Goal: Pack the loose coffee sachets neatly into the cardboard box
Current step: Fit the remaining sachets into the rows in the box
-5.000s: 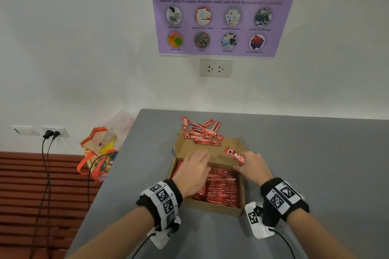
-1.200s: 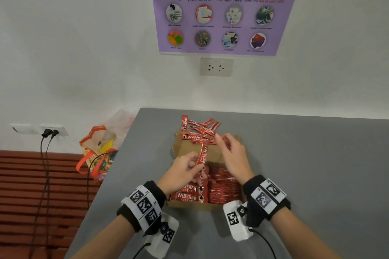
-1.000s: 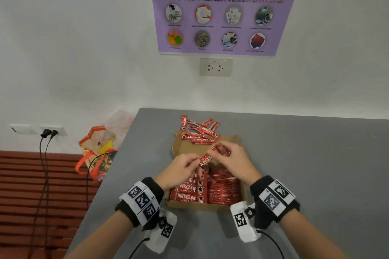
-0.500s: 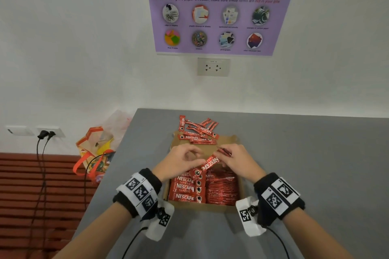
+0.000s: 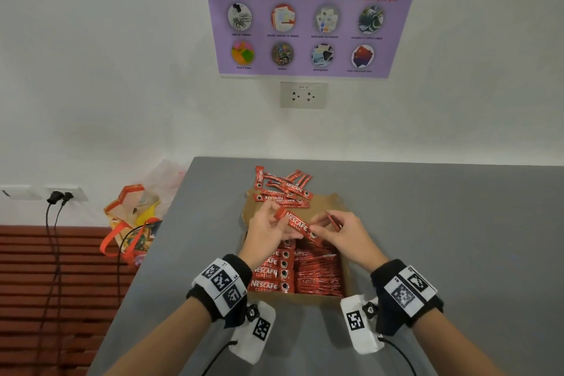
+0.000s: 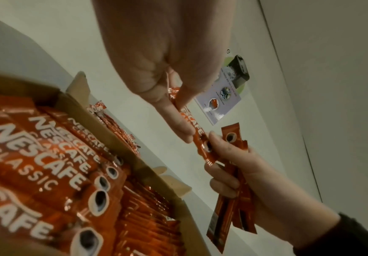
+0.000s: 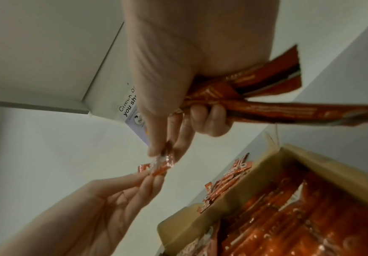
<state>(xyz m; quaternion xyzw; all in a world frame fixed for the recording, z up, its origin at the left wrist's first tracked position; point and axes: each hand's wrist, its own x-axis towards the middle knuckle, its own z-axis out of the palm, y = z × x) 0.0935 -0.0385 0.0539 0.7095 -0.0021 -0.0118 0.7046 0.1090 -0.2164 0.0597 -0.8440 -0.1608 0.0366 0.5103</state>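
While the cardboard box (image 5: 346, 265) sits near, largely filled with rows, both hands have risen above it. The left hand (image 5: 265, 233) now pinches one sachet (image 5: 295, 224) passed from the right hand (image 5: 345, 233), which clutches a small bundle (image 6: 229, 206). The loose pile (image 5: 282, 189) remains beyond the box; placement is next.

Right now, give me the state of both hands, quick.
Left hand: pinching one end of a coffee sachet.
Right hand: pinching the other end of that sachet, with a bundle of sachets curled in its other fingers.
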